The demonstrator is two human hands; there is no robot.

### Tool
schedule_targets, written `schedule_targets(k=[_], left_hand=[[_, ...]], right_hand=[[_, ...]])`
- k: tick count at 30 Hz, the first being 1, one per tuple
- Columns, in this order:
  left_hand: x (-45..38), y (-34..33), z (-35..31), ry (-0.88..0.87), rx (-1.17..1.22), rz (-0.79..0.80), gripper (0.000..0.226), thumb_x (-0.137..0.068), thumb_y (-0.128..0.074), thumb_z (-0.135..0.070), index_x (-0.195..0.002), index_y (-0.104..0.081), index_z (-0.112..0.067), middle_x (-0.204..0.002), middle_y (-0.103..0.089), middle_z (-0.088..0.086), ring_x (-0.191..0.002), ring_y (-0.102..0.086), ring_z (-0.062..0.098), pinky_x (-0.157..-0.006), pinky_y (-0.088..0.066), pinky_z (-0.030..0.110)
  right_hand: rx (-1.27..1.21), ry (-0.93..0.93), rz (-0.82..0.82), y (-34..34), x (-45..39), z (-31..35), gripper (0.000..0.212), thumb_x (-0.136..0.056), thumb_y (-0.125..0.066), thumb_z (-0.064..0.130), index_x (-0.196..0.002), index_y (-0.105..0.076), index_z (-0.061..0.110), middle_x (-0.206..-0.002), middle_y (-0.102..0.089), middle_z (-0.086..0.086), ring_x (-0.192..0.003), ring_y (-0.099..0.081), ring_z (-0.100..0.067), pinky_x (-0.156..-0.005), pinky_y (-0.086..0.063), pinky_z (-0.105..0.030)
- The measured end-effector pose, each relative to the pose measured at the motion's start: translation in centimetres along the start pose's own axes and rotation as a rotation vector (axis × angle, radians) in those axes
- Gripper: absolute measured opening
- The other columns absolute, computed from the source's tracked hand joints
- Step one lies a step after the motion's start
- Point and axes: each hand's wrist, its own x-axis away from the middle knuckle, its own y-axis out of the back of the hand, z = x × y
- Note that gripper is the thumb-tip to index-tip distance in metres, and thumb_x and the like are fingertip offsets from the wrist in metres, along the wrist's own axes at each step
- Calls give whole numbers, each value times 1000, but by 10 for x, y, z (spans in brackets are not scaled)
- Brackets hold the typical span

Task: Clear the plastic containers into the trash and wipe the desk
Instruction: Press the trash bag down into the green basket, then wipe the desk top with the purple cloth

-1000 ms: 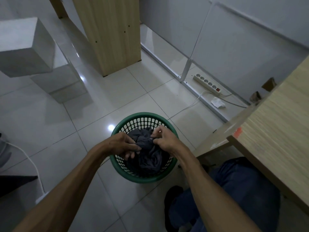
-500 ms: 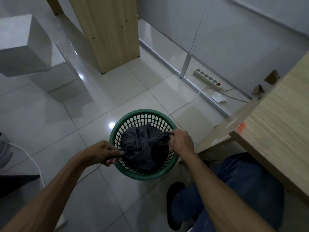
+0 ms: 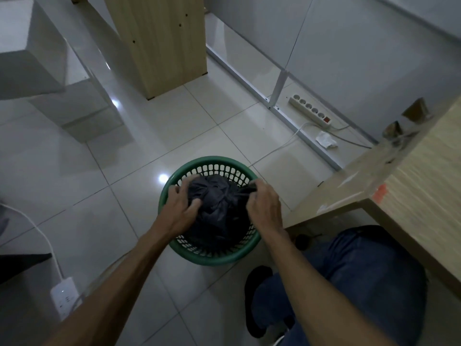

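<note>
Trash bag (image 3: 217,208), dark and knotted shut, sits inside the green basket (image 3: 209,255). Left hand (image 3: 183,208), which gripped a tail half a second ago, now presses spread-fingered on the bag's left; right hand (image 3: 264,208) remains pinched on a tail at the basket's right rim. Judged: disposal sealed, tabletop (image 3: 421,203) wiping outstanding.

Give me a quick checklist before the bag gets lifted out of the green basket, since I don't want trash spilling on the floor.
1. Bag mouth closed: the dark bag looks gathered at the top; ok.
2. Knot finished: cannot tell.
3. Right hand grip: pinches a stretched bag tail; ok.
4. Left hand grip: fingers spread, resting on the bag, not gripping; not ok.
5. Green basket upright on the floor; ok.
6. Plastic containers inside the bag: cannot tell.
</note>
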Motion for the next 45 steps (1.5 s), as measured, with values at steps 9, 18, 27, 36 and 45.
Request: schedule_targets(k=[9,18,27,36,45], left_hand=[[3,-56,33,-135,-532,171,71,-105,-36,-49,-163,3,-36,-166,-31,5,-123,-58,35,-98,-52,45],[-2,-52,8,41,-760,396,70,-107,-32,-50,-165,1,-26,-172,-14,-5,-141,-46,27,-105,-47,45],[3,8,-48,-15,-550,133,22,-94,-60,-33,-106,-75,-23,-98,-77,5,-87,-72,27,-77,-60,40],[14,112,-151,-124,-545,2,28,-94,-64,-23,-119,-76,-21,-109,-79,5,-100,-73,22,-87,-56,31],[42,185,-307,-399,-522,-142,32,-95,-67,-23,-127,-73,-23,-116,-77,1,-107,-72,18,-89,-51,26]], right_hand=[[398,352,435,-55,45,-17,97,-96,-62,34,-164,7,25,-171,-1,-4,-157,1,-31,-126,-14,-53],[575,278,645,-56,27,-16,86,-103,-52,44,-163,8,29,-172,5,3,-158,7,-27,-126,-1,-51],[417,340,378,-8,31,36,70,-99,-57,36,-157,-26,12,-158,-29,-17,-147,-26,-35,-124,-21,-49],[373,503,191,106,30,137,40,-95,-55,22,-132,-55,5,-144,-46,-17,-135,-41,-34,-111,-35,-45],[408,546,30,277,31,196,39,-103,-48,26,-135,-55,7,-143,-44,-17,-136,-40,-31,-105,-44,-44]])
